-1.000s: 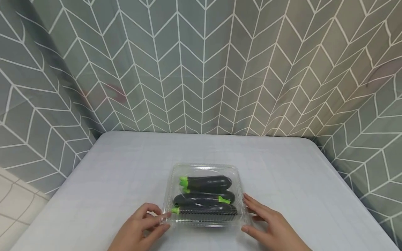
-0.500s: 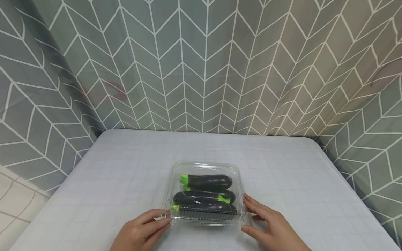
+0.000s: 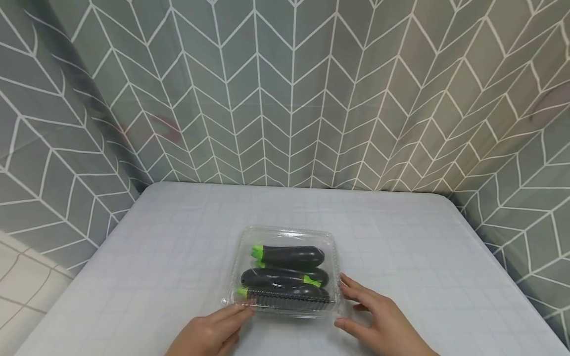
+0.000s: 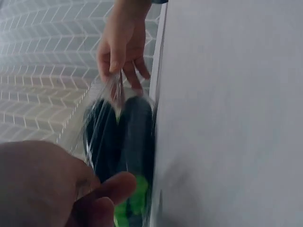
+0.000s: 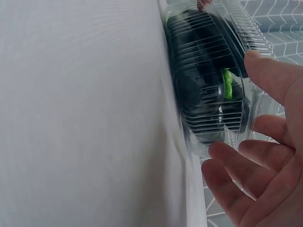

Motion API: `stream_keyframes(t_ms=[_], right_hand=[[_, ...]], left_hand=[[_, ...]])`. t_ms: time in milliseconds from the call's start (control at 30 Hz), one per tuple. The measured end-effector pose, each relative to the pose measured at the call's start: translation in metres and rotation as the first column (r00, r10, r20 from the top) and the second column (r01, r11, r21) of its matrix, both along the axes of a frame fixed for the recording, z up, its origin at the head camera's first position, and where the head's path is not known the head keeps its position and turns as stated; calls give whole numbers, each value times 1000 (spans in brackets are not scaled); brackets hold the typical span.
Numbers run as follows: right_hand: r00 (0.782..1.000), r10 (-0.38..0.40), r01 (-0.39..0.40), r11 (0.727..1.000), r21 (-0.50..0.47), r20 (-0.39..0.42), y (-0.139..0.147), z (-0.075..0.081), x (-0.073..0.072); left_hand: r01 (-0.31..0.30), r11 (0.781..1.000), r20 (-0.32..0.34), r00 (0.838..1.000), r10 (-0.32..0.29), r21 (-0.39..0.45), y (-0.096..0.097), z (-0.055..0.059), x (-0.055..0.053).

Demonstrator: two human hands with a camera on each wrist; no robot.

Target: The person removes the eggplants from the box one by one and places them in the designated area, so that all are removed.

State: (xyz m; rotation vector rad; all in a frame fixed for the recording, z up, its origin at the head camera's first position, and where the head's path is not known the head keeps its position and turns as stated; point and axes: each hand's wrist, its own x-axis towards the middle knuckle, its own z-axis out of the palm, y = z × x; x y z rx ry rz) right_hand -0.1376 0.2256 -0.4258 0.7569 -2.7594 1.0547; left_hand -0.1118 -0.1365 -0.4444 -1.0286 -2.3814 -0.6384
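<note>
A clear plastic clamshell box (image 3: 285, 231) sits on the table with its lid down over several dark eggplants (image 3: 291, 256) with bright green stems. My left hand (image 3: 211, 330) is at the box's front left, its fingertips at the front rim. In the left wrist view, the thumb and fingers (image 4: 118, 187) pinch the plastic edge. My right hand (image 3: 378, 316) rests beside the front right corner, fingers spread and slightly bent. In the right wrist view, its thumb touches the ribbed box wall's rim (image 5: 258, 42), while the other fingers lie along the side.
A white cloth covers the table (image 3: 187, 237). Behind it and along both sides hangs a grey-green curtain (image 3: 285, 99) with white chevron lines. Pale floor tiles (image 3: 22, 287) show at the lower left.
My left hand has slid from the box's front left corner to the right along its front edge. The box has shifted slightly left, and my right hand has moved a little with it.
</note>
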Motion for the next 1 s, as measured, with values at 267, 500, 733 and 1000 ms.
stream_keyframes(t_ms=[267, 500, 733, 1000], right_hand=[[999, 25, -26, 999, -25, -20, -3, -2, -1], [997, 37, -39, 999, -27, -62, -8, 1, 0], [1000, 0, 0, 1000, 3, -13, -12, 6, -4], [999, -27, 28, 999, 20, -22, -15, 9, -8]], left_hand=[[-67, 996, 80, 995, 63, 52, 19, -5, 6], [3, 990, 437, 897, -65, 140, 27, 1, 7], [24, 915, 504, 828, -244, 403, 36, -1, -5], [13, 887, 406, 886, -224, 461, 36, -7, -10]])
